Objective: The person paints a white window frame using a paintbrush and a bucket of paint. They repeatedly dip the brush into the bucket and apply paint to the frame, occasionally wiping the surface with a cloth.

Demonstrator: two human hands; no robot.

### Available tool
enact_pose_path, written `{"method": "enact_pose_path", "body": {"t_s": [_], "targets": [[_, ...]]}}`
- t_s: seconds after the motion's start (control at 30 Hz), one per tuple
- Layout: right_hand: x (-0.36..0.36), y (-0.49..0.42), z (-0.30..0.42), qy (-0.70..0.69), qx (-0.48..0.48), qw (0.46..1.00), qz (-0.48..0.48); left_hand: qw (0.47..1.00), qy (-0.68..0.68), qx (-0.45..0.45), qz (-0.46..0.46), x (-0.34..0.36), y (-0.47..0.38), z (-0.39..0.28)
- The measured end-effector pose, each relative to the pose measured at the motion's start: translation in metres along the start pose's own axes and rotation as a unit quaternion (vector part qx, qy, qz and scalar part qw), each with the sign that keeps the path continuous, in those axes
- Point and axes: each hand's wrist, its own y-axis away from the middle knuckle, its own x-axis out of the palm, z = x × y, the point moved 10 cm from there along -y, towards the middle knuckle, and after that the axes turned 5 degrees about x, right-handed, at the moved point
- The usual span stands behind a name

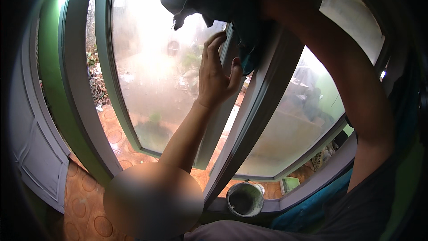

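Observation:
A dark teal cloth [217, 0] bunches and hangs at the top centre, in front of a framed glass window pane [157, 70]. My right arm reaches up to it from the right; my right hand [272, 1] is in deep shadow at the cloth, its fingers hidden. My left hand [217, 70] is raised below the cloth, fingers bent and thumb apart, holding nothing. Its fingertips are at the pane's right frame edge, and its thumb is near the cloth's lower end; contact cannot be told. The pane looks hazy and streaked, with strong glare.
A grey window post [254, 124] rises right of my left arm, with a second glass pane [294, 117] beyond it. A stained bucket [245, 199] stands at the post's foot. A white panelled door [43, 160] is at left, above orange floor tiles [80, 207]. A blurred oval covers the lower centre.

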Motion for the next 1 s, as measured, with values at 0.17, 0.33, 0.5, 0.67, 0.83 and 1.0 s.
{"method": "enact_pose_path", "body": {"t_s": [0.17,0.33,0.5,0.67,0.83,1.0], "targets": [[-0.004,-0.002,-0.009,0.0,0.011,1.0,-0.023,0.996,-0.031,0.071,0.035,0.013,-0.044,-0.016],[-0.009,-0.004,-0.019,-0.004,0.031,0.998,-0.05,0.996,-0.022,0.02,0.088,0.029,-0.063,0.001],[-0.011,0.01,-0.023,-0.003,0.049,0.998,-0.051,0.994,-0.038,0.003,0.099,0.032,-0.067,0.008],[-0.021,0.045,-0.029,-0.013,0.078,0.996,-0.043,0.995,-0.04,0.026,0.082,0.031,-0.069,-0.005],[-0.05,0.102,-0.039,-0.049,0.129,0.989,-0.059,0.991,-0.091,0.0,0.095,0.032,-0.069,0.005],[-0.089,0.19,-0.024,-0.116,0.221,0.944,-0.218,0.992,-0.086,0.001,0.095,0.034,-0.065,0.001]]}}
